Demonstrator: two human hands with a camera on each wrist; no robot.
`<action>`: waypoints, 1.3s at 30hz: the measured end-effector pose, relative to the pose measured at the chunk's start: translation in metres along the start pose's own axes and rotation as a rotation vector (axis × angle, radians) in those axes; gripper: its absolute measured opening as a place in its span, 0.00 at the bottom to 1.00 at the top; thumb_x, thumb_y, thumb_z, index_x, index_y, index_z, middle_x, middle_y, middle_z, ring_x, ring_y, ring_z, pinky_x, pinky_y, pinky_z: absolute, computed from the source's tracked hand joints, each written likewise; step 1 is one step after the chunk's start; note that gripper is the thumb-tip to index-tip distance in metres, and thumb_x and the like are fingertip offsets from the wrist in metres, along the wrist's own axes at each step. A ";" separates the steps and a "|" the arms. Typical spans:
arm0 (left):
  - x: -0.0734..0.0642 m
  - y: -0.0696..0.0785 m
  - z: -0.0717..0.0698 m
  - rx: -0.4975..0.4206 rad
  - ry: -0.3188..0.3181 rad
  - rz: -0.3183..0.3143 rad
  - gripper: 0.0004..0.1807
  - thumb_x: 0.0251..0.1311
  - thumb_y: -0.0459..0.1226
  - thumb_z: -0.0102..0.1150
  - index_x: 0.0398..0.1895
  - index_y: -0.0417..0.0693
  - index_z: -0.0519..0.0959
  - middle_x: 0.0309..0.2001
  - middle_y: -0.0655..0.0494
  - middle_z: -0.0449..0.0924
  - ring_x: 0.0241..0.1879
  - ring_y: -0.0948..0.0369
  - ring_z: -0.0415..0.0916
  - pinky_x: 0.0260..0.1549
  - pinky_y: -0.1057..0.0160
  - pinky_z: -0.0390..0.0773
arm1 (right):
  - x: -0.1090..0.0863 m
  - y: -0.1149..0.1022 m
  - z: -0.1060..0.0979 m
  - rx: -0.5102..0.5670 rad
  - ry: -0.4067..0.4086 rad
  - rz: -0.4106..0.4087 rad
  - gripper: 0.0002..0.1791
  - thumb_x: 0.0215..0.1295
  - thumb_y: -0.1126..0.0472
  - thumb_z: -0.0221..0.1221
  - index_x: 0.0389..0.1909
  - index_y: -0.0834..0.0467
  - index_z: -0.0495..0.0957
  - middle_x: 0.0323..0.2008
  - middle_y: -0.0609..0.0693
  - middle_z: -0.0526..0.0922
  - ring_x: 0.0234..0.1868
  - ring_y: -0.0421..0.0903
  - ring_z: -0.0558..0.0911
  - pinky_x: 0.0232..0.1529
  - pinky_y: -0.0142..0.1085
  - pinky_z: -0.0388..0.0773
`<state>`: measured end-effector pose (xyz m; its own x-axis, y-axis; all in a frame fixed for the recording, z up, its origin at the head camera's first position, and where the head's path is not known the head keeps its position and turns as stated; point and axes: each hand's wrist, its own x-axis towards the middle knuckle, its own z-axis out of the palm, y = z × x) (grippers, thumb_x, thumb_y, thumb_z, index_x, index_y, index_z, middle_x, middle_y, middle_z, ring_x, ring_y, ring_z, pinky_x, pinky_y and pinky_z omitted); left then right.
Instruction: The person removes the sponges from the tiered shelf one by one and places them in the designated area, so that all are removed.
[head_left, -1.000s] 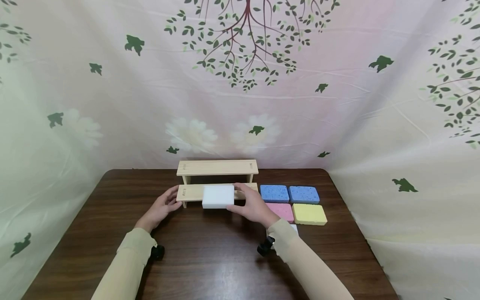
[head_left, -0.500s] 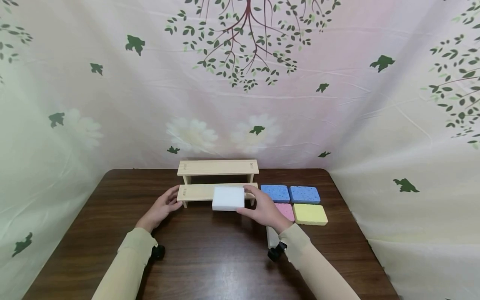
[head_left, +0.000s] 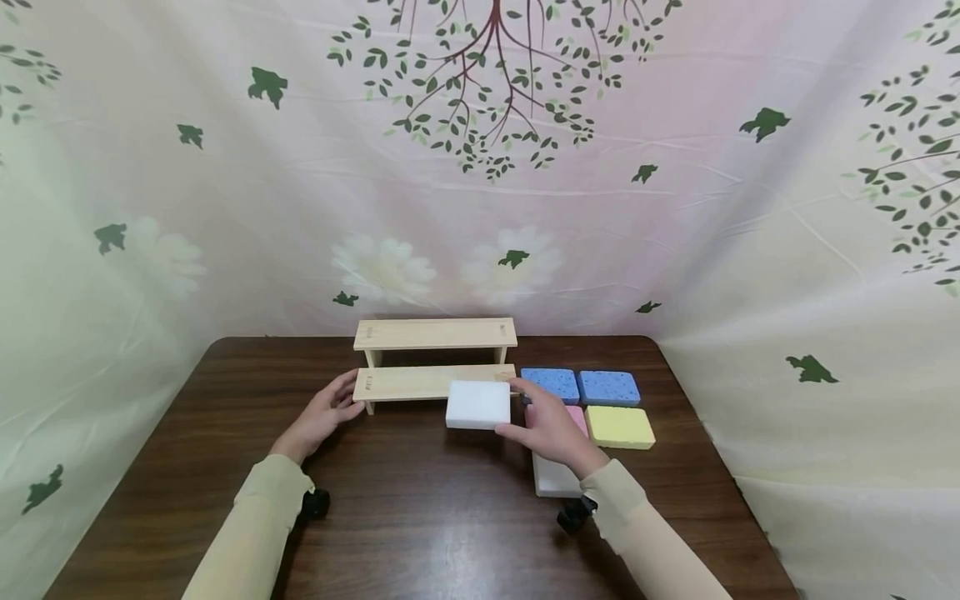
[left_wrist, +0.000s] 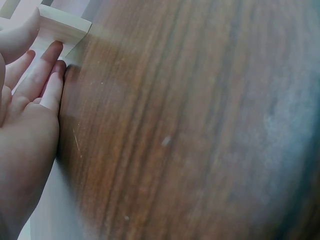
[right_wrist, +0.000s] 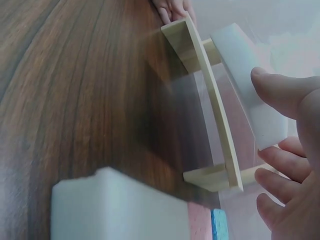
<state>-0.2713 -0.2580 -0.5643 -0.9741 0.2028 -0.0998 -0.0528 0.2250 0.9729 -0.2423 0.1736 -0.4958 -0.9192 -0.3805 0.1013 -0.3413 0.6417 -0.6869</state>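
My right hand [head_left: 550, 426] pinches a white sponge [head_left: 477, 405] by its right end, thumb on the near side and fingers on the far side. That sponge is held in the air at the front right part of the lower step of a two-step wooden rack [head_left: 408, 383]; the right wrist view shows a gap between the white sponge [right_wrist: 245, 75] and the rack's step [right_wrist: 217, 107]. At the rack's left end rests my left hand [head_left: 318, 419], its fairly straight fingers against the wood. In the left wrist view these fingers [left_wrist: 37, 75] touch the end of the step.
Right of the rack lie two blue sponges [head_left: 551, 385], a yellow sponge [head_left: 619, 427] and a pink sponge [head_left: 576, 417], partly behind my right hand. A second white sponge [head_left: 553, 477] lies nearer, partly under my wrist. A printed cloth [head_left: 435, 208] hangs behind the brown table [head_left: 420, 533].
My right hand has carried the white sponge rightward and slightly toward me, from the middle of the lower step to its right end. My left hand has stayed at the rack's left end.
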 end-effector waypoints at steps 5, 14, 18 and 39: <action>0.000 -0.001 -0.001 -0.004 0.003 0.004 0.42 0.75 0.33 0.61 0.85 0.45 0.50 0.79 0.34 0.58 0.80 0.42 0.53 0.79 0.43 0.51 | -0.006 0.006 -0.003 -0.028 0.003 0.011 0.47 0.61 0.43 0.76 0.76 0.55 0.68 0.72 0.52 0.75 0.72 0.54 0.74 0.70 0.58 0.73; 0.000 -0.002 0.000 0.003 -0.001 0.003 0.43 0.75 0.33 0.61 0.85 0.45 0.50 0.79 0.34 0.58 0.80 0.41 0.53 0.79 0.43 0.51 | -0.019 0.016 -0.009 -0.026 0.019 0.043 0.44 0.58 0.40 0.76 0.73 0.47 0.71 0.69 0.48 0.78 0.71 0.52 0.75 0.70 0.64 0.71; 0.001 -0.001 0.000 -0.001 0.001 0.004 0.43 0.75 0.33 0.61 0.85 0.46 0.50 0.79 0.35 0.59 0.80 0.42 0.53 0.79 0.43 0.51 | -0.026 0.020 -0.013 -0.006 0.019 0.050 0.44 0.57 0.42 0.78 0.73 0.47 0.72 0.69 0.47 0.78 0.71 0.53 0.75 0.70 0.67 0.68; 0.001 -0.002 -0.001 -0.008 0.007 0.012 0.42 0.74 0.32 0.61 0.85 0.45 0.51 0.78 0.35 0.60 0.79 0.43 0.54 0.79 0.44 0.51 | -0.059 0.041 -0.034 0.007 0.063 0.108 0.46 0.56 0.42 0.78 0.73 0.50 0.71 0.68 0.55 0.79 0.66 0.57 0.79 0.65 0.63 0.76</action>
<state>-0.2721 -0.2592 -0.5657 -0.9761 0.1992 -0.0869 -0.0430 0.2152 0.9756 -0.2092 0.2448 -0.5055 -0.9611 -0.2668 0.0715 -0.2386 0.6716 -0.7014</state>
